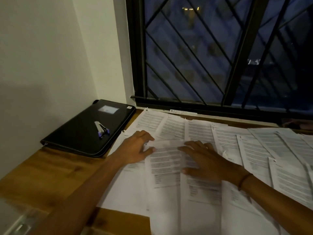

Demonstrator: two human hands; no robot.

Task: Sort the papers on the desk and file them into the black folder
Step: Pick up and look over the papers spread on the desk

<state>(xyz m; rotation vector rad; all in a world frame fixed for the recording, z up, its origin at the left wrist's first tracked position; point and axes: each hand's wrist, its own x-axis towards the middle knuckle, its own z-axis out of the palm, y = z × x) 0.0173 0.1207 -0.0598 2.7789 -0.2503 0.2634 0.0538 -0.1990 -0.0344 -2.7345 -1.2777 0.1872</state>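
Several printed papers (199,133) lie spread and overlapping over the wooden desk (50,172), from the middle to the right edge. One sheet (164,165) lies in front of me, its top edge lifted and curled. My left hand (137,148) pinches that top edge at its left corner. My right hand (208,161) lies flat, fingers spread, on the sheet's right side and the paper under it. The black folder (81,134) lies zipped shut in the far left corner by the wall.
A stapler (101,130) with purple parts rests on top of the folder. A dark window (220,53) with black metal bars stands right behind the papers. White walls close the left corner. Bare wood shows at the desk's left and front.
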